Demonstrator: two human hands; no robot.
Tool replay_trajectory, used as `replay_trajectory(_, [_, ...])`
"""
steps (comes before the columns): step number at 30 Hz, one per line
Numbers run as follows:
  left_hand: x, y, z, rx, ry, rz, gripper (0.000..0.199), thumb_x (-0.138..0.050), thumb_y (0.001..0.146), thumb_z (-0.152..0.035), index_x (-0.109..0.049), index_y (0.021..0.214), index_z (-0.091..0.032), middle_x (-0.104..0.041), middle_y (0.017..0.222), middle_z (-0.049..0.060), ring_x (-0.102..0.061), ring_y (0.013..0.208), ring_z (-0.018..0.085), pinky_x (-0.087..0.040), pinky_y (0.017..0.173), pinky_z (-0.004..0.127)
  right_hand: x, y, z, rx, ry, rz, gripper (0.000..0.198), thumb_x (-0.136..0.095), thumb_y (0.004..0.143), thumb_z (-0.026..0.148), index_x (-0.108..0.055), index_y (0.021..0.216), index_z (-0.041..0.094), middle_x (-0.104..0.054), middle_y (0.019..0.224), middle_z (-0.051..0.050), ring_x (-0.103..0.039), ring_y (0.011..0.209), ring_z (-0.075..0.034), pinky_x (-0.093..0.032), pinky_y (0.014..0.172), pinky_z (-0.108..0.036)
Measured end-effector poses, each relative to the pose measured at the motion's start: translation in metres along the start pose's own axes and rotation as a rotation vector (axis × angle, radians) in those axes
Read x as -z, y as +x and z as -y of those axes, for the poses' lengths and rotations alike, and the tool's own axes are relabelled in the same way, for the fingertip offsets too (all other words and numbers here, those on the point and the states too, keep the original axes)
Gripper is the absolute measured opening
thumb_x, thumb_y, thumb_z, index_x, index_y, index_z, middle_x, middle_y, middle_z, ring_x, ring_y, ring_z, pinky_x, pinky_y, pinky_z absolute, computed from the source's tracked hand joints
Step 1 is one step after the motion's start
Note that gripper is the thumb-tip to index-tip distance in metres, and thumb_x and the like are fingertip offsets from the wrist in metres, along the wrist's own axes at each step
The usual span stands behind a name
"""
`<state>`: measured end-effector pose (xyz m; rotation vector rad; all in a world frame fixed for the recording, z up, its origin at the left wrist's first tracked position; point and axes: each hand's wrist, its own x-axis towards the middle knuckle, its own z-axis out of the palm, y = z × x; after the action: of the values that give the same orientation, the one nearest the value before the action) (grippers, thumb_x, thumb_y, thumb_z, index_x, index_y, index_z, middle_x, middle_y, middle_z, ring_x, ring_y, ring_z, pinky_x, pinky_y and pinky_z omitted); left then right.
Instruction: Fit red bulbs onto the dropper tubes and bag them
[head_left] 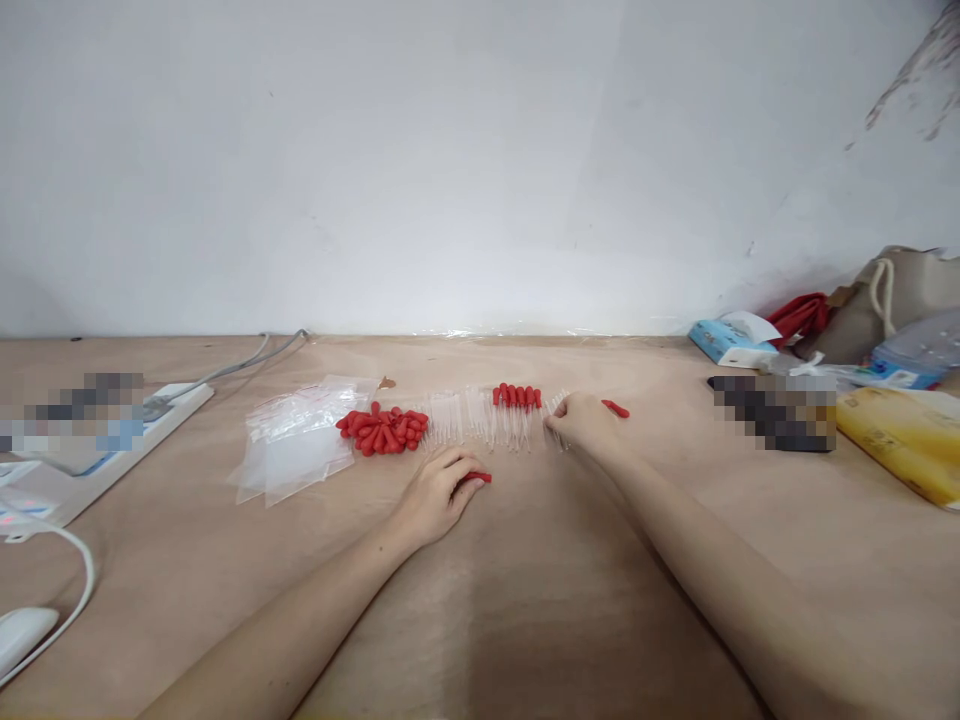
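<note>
Indoor workspace: table [540, 590], power strip [124, 465]

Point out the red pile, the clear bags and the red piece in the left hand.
Red pile [384, 432]: head view, middle of the heap.
Clear bags [300, 458]: head view, clear sheet of one bag.
Red piece [484, 478]: head view, end sticking out of the left hand [441, 496].

No lettering is readable: the printing on the blue-and-white rectangular tissue box [729, 344] and the brownish marks on the glossy yellow plastic packet [900, 440] are too small and blurred to make out.
</note>
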<state>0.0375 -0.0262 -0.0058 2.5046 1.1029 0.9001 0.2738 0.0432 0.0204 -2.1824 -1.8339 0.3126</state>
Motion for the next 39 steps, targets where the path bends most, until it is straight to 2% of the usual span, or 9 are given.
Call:
replay_trajectory(10, [0.001, -0.001, -0.002, 0.006, 0.034, -0.001, 0.016, -0.042, 0.087, -0.023, -0.057, 0.088, -0.018, -0.058, 0.085, 0.005, -0.053, 0.083, 0.017, -0.043, 0.075, 0.033, 0.006, -0.002, 0.012, 0.029, 0.019, 0.055, 0.019, -0.045, 0.074, 0.025, -0.056, 0.060, 0.017, -0.058, 0.058, -0.009, -0.058, 0.061, -0.021, -0.037, 0.050, -0.026])
replay_trajectory(13, [0.001, -0.002, -0.002, 0.034, 0.050, -0.021, 0.014, -0.042, 0.087, -0.022, -0.054, 0.091, -0.018, -0.059, 0.085, 0.004, -0.054, 0.083, 0.018, -0.043, 0.075, 0.033, 0.015, -0.009, 0.008, 0.079, 0.080, -0.015, 0.023, -0.039, 0.080, 0.028, -0.052, 0.064, 0.017, -0.060, 0.065, -0.009, -0.057, 0.063, -0.019, -0.037, 0.051, -0.026])
replay_trajectory(15, [0.001, -0.002, -0.002, 0.042, 0.056, -0.038, 0.013, -0.042, 0.087, -0.023, -0.053, 0.092, -0.018, -0.059, 0.086, 0.004, -0.054, 0.082, 0.017, -0.042, 0.075, 0.032, 0.016, -0.018, 0.004, 0.205, 0.208, -0.091, 0.020, -0.037, 0.083, 0.029, -0.050, 0.074, 0.017, -0.060, 0.070, -0.007, -0.057, 0.064, -0.017, -0.038, 0.053, -0.025])
replay_trajectory(18, [0.000, -0.001, -0.001, 0.052, 0.072, -0.067, 0.014, -0.042, 0.088, -0.025, -0.052, 0.094, -0.018, -0.060, 0.088, 0.003, -0.053, 0.083, 0.017, -0.041, 0.075, 0.032, 0.005, -0.037, -0.002, 0.533, 0.409, -0.126, 0.016, -0.035, 0.086, 0.028, -0.047, 0.089, 0.017, -0.060, 0.075, -0.004, -0.057, 0.067, -0.015, -0.042, 0.059, -0.024])
replay_trajectory(21, [0.000, -0.001, 0.000, 0.055, 0.096, -0.083, 0.014, -0.042, 0.088, -0.026, -0.051, 0.096, -0.018, -0.060, 0.090, 0.004, -0.053, 0.084, 0.018, -0.040, 0.076, 0.033, -0.014, -0.056, -0.004, 0.796, 0.434, -0.188, 0.021, -0.038, 0.087, 0.025, -0.048, 0.103, 0.017, -0.062, 0.084, -0.006, -0.058, 0.077, -0.016, -0.045, 0.068, -0.028])
replay_trajectory(24, [0.000, -0.001, 0.001, 0.044, 0.113, -0.087, 0.016, -0.041, 0.089, -0.025, -0.049, 0.100, -0.018, -0.060, 0.093, 0.004, -0.053, 0.088, 0.018, -0.039, 0.079, 0.034, -0.029, -0.067, -0.002, 0.943, 0.397, -0.225, 0.025, -0.037, 0.088, 0.022, -0.049, 0.110, 0.020, -0.063, 0.091, -0.007, -0.057, 0.083, -0.016, -0.045, 0.073, -0.030])
replay_trajectory(28, [0.000, -0.001, 0.001, 0.035, 0.116, -0.091, 0.019, -0.040, 0.089, -0.024, -0.049, 0.105, -0.019, -0.061, 0.097, 0.004, -0.053, 0.092, 0.019, -0.038, 0.081, 0.035, -0.034, -0.069, 0.000, 1.001, 0.370, -0.242, 0.026, -0.037, 0.088, 0.019, -0.053, 0.109, 0.021, -0.063, 0.091, -0.006, -0.056, 0.081, -0.015, -0.044, 0.075, -0.032])
replay_trajectory(33, [0.001, -0.001, 0.001, 0.047, 0.110, -0.081, 0.017, -0.039, 0.089, -0.024, -0.051, 0.100, -0.018, -0.061, 0.091, 0.004, -0.054, 0.086, 0.019, -0.040, 0.079, 0.035, -0.034, -0.068, 0.000, 1.011, 0.354, -0.241, 0.025, -0.037, 0.088, 0.020, -0.055, 0.107, 0.020, -0.063, 0.090, -0.006, -0.057, 0.079, -0.014, -0.042, 0.075, -0.031])
replay_trajectory(39, [0.000, -0.004, -0.002, 0.052, -0.030, -0.096, 0.013, -0.040, 0.089, -0.023, -0.050, 0.095, -0.019, -0.061, 0.085, 0.002, -0.057, 0.075, 0.014, -0.044, 0.067, 0.025, -0.034, -0.069, 0.000, 1.027, 0.338, -0.227, 0.023, -0.040, 0.088, 0.021, -0.058, 0.102, 0.019, -0.065, 0.084, -0.005, -0.057, 0.074, -0.013, -0.037, 0.072, -0.031])
